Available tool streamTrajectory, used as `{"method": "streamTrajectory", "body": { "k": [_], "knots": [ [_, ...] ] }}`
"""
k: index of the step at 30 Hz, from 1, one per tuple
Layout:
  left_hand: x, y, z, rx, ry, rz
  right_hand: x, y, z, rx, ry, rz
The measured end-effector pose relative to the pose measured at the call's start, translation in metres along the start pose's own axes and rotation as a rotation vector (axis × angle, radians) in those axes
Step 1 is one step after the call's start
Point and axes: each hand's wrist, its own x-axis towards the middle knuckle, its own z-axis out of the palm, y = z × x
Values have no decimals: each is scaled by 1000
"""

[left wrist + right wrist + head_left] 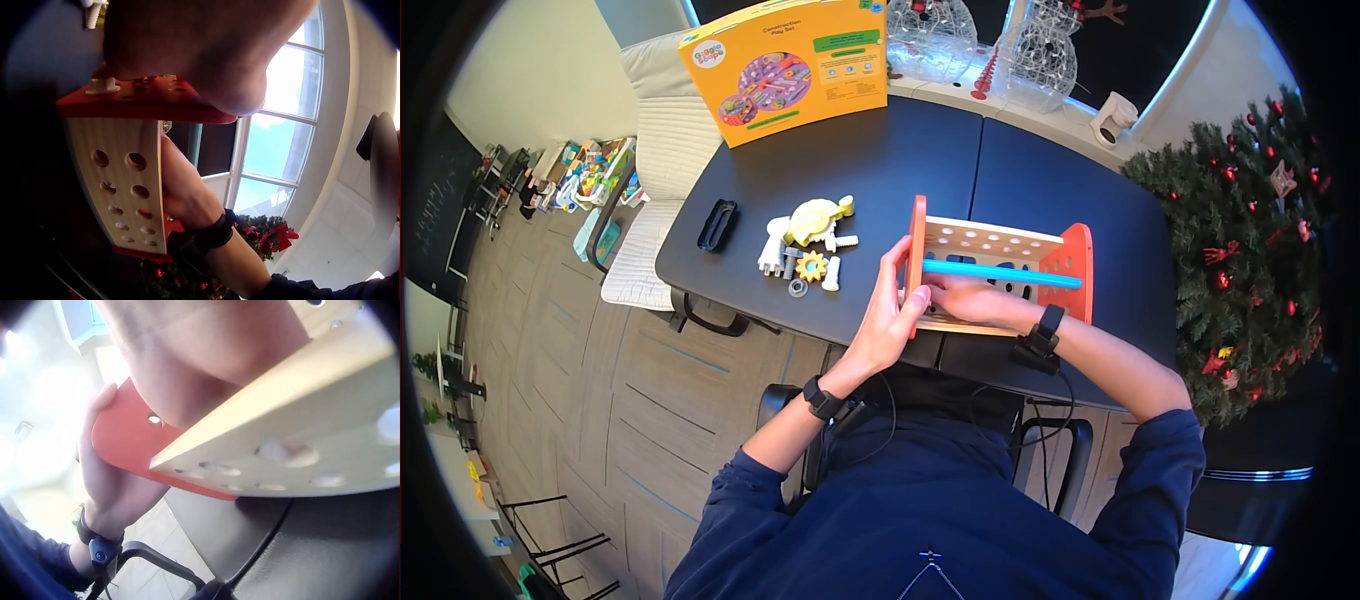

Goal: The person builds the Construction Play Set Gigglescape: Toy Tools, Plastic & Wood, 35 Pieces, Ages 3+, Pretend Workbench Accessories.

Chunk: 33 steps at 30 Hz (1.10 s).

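Observation:
A wooden toy toolbox with red end panels and a blue rod handle stands on the table in front of me. My left hand grips the left red panel, its thumb over the near edge and the fingers along the outer face. Beside those fingers, a white round-based piece sits on that face in the left wrist view. My right hand reaches inside the box under the blue rod, against the inner side of the left panel. Its fingertips are hidden; I cannot tell what they hold.
Left of the box lie an orange gear, a grey nut, a white bolt and yellow toy pieces. A black tray-like piece is farther left. An orange-yellow carton stands behind; a decorated tree is at right.

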Motion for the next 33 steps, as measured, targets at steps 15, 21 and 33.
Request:
{"method": "streamTrajectory", "body": {
  "k": [15,21,33],
  "knots": [
    [0,2,0,-16,-5,2,-11,-22,-2,36,-43,-196],
    [1,1,0,5,4,2,-8,-15,-5,-96,-39,-79],
    [1,-2,-1,12,-5,1,-4,-13,-2,-63,6,-189]
  ]
}}
